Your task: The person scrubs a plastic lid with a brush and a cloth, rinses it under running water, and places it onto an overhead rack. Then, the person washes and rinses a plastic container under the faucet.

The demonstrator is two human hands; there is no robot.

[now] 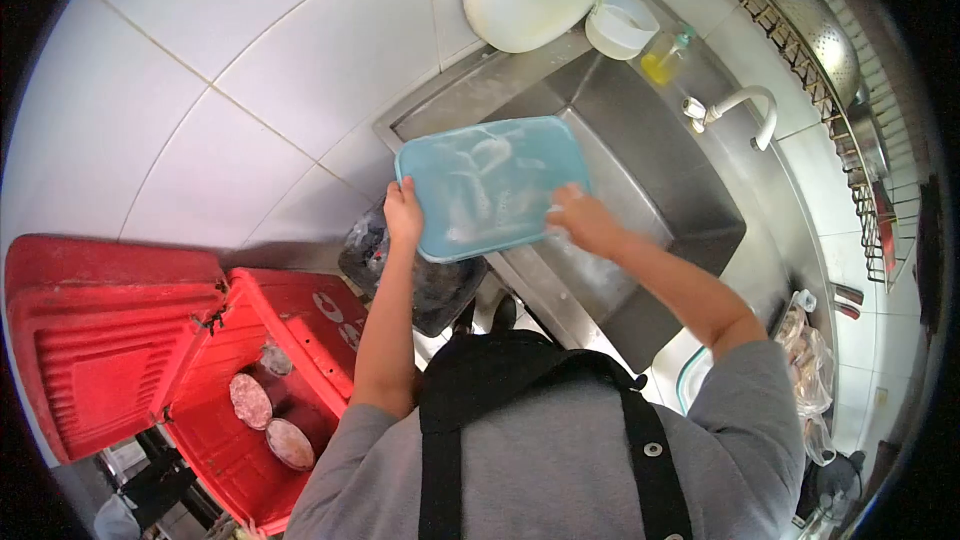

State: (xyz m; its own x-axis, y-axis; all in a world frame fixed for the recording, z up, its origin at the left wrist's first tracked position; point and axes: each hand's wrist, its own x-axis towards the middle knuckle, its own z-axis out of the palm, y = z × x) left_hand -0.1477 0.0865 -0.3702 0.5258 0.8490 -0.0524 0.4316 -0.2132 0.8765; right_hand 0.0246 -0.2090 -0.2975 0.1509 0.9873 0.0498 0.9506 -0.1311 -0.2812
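Observation:
A light blue rectangular lid or tray (500, 185), with whitish suds or wet streaks on its surface, is held above the left part of the steel sink (690, 190). My left hand (404, 212) grips its left edge, fingers wrapped round the rim. My right hand (585, 220) is closed at its lower right side, blurred by motion; a bit of something whitish shows at the fingers, too small to name.
A tap (735, 110), a yellow soap bottle (665, 58) and a white container (621, 24) stand behind the sink. An open red cooler (290, 340) is at the left, a dark bin (425, 290) below the tray. A wire rack (800, 60) hangs at the right.

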